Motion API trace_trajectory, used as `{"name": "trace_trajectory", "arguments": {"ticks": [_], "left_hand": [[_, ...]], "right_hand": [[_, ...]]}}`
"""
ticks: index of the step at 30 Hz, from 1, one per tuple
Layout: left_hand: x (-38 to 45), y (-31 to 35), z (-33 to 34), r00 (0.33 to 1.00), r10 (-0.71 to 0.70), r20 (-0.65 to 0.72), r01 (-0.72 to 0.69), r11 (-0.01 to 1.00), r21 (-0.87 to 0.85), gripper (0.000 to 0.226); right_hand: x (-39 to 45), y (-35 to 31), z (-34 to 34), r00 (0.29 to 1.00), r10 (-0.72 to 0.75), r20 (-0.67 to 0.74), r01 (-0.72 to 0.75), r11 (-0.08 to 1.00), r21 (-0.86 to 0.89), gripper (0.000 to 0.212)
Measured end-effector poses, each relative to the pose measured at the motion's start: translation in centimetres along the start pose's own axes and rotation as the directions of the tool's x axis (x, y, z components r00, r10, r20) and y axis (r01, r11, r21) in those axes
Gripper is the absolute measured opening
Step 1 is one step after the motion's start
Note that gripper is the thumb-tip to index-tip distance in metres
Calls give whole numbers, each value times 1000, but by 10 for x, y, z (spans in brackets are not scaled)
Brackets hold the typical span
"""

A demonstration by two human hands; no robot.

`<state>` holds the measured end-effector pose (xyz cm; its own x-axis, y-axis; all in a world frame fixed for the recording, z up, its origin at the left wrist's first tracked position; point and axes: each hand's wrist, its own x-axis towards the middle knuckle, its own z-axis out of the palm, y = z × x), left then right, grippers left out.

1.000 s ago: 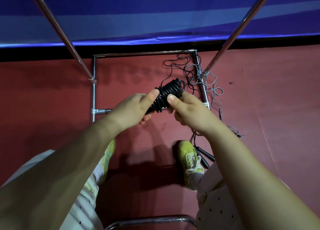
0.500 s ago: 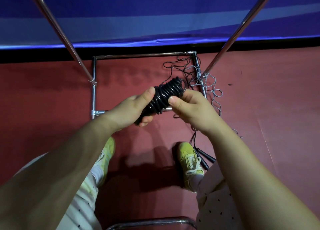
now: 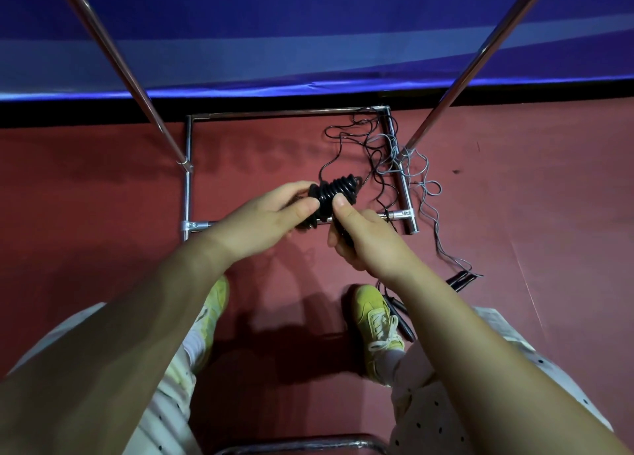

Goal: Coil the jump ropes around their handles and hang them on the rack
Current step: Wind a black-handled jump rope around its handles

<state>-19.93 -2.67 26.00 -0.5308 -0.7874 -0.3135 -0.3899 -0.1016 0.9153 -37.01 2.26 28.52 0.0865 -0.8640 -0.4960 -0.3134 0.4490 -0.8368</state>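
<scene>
While both hands meet above the floor, the left hand (image 3: 264,221) grips the near-left end of the coiled black jump rope (image 3: 331,197) and the right hand (image 3: 360,235) pinches its middle; its long axis runs toward the far right, where the loose tail (image 3: 343,146) leaves it.

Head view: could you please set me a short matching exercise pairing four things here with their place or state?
Things:
1. black coil
2. grey rope
3. shoe
4. rack

Places or states:
A. loose on the floor, by the right pole's foot
B. held in both hands
C. yellow-green, on the floor
D. shiny metal bars

Pairs: 1-B, 2-A, 3-C, 4-D
</scene>
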Motion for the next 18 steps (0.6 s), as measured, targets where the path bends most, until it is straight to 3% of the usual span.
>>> {"name": "trace_trajectory", "arguments": {"ticks": [3,6,8,10,13,15,18], "left_hand": [[-1,1,4,999,-8,34,8,1000,3,14],[0,-1,2,998,6,-58,-4,1000,29,37],[-1,0,3,991,48,-127,-35,994,102,46],[-2,2,4,990,47,-137,-29,991,130,49],[-5,10,1,998,-60,-4,58,984,-171,47],[-7,18,-2,971,-181,158,230,889,-396,50],[-13,26,-2,897,-290,335,413,820,-397,61]], "right_hand": [[0,0,2,999,45,-17,-45,999,-25,62],[4,0,4,999,37,-24,-37,999,36,59],[5,-1,4,1000,0,-21,2,998,63,47],[6,-1,2,997,-53,-61,51,998,-43,39],[4,1,-2,979,-163,-120,144,978,-153,42],[1,1,-5,973,-212,-93,200,972,-125,34],[-2,1,-6,964,-258,69,261,964,-39,26]]}}
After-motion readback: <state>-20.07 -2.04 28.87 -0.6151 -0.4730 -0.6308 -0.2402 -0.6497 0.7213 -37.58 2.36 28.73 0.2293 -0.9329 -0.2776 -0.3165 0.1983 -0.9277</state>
